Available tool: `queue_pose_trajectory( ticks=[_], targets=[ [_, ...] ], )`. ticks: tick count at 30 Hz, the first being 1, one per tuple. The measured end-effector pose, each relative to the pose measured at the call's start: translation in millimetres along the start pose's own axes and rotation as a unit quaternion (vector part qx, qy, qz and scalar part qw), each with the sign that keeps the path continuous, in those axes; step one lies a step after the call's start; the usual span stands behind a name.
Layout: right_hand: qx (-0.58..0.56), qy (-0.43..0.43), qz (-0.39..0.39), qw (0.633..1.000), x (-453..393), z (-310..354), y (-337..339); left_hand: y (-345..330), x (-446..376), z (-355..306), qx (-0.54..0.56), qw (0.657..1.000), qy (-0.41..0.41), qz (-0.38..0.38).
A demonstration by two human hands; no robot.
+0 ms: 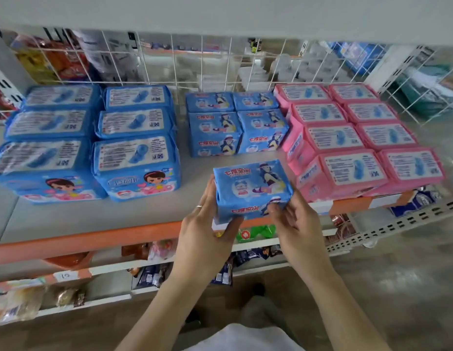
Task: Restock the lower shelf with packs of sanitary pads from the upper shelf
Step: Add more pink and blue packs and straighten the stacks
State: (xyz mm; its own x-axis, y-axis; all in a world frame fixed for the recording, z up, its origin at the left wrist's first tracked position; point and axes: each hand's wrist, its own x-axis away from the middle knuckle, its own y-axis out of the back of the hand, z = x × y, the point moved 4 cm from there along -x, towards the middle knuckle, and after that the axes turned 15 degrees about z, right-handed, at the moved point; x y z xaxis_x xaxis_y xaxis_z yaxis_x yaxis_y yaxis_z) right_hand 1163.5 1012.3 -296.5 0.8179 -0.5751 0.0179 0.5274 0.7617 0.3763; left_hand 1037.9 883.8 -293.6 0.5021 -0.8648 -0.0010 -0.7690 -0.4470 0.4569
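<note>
Large blue packs (94, 138): six on top, in two columns of three, at the left of the shelf (144, 214); they seem stacked, though lower layers are hard to count.
Small blue packs (235, 122): four standing in a two-by-two block mid-shelf, against the wire back.
Held pack (252, 190): one more small blue pack, same print, just in front of that block and apart from it, near the shelf's front edge.
Pink packs (357, 138): eight on top, two columns of four, at the right; the front ones overhang the orange lip (94, 239).
Open room: a bare grey strip runs along the front of the shelf, widest between the large blue packs and the pink ones (the held pack sits in this gap).
Edges: a white wire grid (195, 62) closes the back; the right side has a slanted wire panel too.
Left hand (207, 219): fingers curled up along the pack's left end, thumb under its front corner, gripping it; a ring shows on one finger.
Right hand (293, 219): fingertips pinch the pack's lower right front corner, palm turned toward the camera.
Forearms: both reach up and forward from the bottom of the view, converging on the pack.
</note>
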Motion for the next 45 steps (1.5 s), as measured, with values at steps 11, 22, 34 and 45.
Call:
queue_pose_trajectory(
  ticks=[11, 22, 34, 45],
  targets=[
    [-0.035, -0.012, -0.182, 0.983, -61.0, -16.3, 18.8, -22.7, -88.8, -9.7, -0.081, 0.995, 0.041, -0.049],
    [-0.069, -0.06, -0.171, 0.981, -92.8, -57.5, 38.7, -52.8, -130.6, 4.8, -0.059, 0.993, 0.087, -0.058],
    [-0.056, -0.068, -0.062, 0.994, -59.4, -34.0, 20.4, -61.9, -128.9, -2.2, -0.078, 0.99, 0.089, -0.074],
    [-0.085, -0.087, -0.005, 0.993, -75.9, -43.5, 28.6, -59.5, -149.9, 3.8, -0.088, 0.992, 0.065, -0.062]
  ],
)
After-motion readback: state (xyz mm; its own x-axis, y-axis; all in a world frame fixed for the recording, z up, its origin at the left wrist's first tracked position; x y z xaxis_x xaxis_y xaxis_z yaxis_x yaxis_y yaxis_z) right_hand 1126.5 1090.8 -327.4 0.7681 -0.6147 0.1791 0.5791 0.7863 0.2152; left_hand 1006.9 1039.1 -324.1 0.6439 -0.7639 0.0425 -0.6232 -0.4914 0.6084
